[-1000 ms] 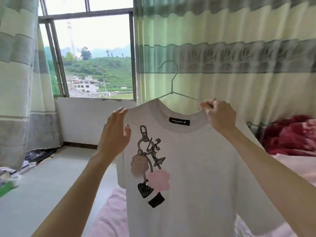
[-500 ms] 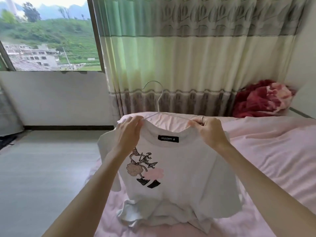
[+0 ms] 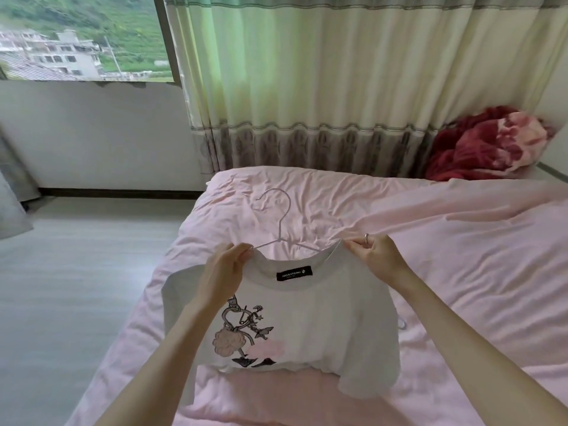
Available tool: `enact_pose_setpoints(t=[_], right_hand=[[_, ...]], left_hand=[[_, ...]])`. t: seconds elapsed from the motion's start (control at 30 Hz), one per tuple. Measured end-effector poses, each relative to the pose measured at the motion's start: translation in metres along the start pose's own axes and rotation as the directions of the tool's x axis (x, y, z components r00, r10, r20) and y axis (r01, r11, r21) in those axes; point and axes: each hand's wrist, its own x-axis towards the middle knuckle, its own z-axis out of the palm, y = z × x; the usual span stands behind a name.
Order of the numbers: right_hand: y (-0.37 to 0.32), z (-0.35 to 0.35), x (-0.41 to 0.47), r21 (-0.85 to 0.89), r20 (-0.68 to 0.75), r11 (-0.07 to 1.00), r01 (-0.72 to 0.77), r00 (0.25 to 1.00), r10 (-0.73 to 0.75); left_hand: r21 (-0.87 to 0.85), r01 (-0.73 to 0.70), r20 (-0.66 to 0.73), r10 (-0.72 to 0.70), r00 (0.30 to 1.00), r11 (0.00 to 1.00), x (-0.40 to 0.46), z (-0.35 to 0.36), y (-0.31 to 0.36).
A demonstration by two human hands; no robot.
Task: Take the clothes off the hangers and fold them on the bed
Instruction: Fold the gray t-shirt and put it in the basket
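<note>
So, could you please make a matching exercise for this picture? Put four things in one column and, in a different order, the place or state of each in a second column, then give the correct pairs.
Things:
1. T-shirt
2. hanger
3. red blanket
4. curtain

Places or states:
A. bunched at the far right corner of the bed
B. hangs behind the bed, beside the window
C. held at the collar by the left hand and the right hand
D. its hook sticks out above the collar, over the pink sheet

Pairs: 1-C, 2-D, 3-A, 4-B

white T-shirt [image 3: 307, 318] on wire hanger [image 3: 281, 224], shoulders pinched by left hand [image 3: 226, 272] and right hand [image 3: 373, 256], over pink bed [image 3: 461, 272]
</note>
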Motion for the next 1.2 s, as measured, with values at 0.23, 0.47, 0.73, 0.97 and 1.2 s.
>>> enact_pose_setpoints(t=[0.23,0.47,0.73,0.97,1.2], right_hand=[[-0.033,0.025,0.016,-0.014,-0.101,0.981,0.192,0.976,-0.192],[-0.006,0.041,0.022,-0.063,0.160,0.992,0.110,0.982,-0.098],[0.026,0.063,0.014,-0.116,0.231,0.993,0.024,0.973,0.003],[0.082,0.056,-0.003,-0.179,0.209,0.977,-0.120,0.965,0.157],[0.090,0.059,-0.003,-0.186,0.157,0.977,-0.101,0.979,0.132]], left_hand=[[0.031,-0.111,0.006,0.111,0.994,0.993,0.017,0.021,0.022],[-0.218,0.022,-0.045,-0.032,0.998,0.976,0.023,0.032,0.036],[-0.156,0.288,-0.116,-0.307,0.945,0.945,0.009,0.056,0.037],[0.277,0.311,0.085,-0.345,0.935,0.909,-0.016,0.064,0.006],[0.300,0.331,0.165,-0.391,0.906,0.895,-0.014,0.066,-0.009]])
